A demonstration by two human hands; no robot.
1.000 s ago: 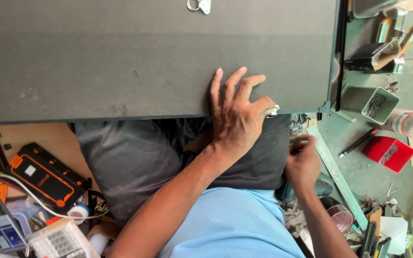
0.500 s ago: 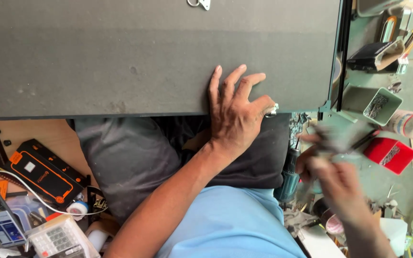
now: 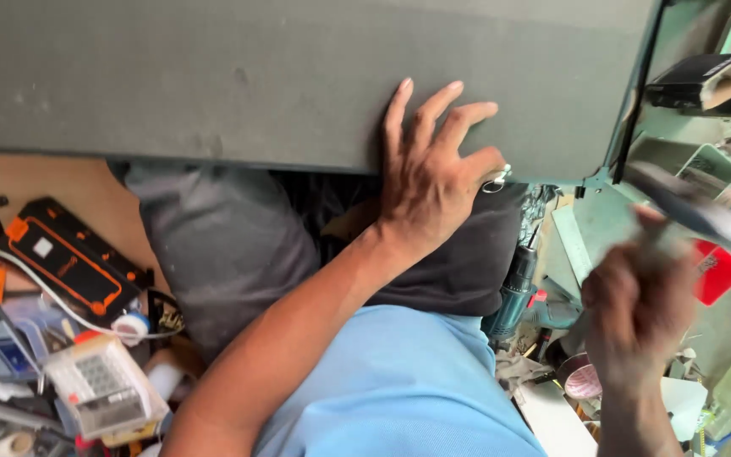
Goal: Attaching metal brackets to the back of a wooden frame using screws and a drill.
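Left hand (image 3: 433, 173) still splayed flat on the grey panel (image 3: 213, 76); right hand (image 3: 640, 305) has come up gripping a blurred tool (image 3: 687, 207) (possibly a blade).

left hand (image 3: 433, 182) flat on grey panel (image 3: 213, 76); right hand (image 3: 640, 309) grips blurred tool (image 3: 691, 207)

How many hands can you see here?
2. The left hand lies spread flat on the grey panel; the right hand, blurred, holds a blurred tool beside it.
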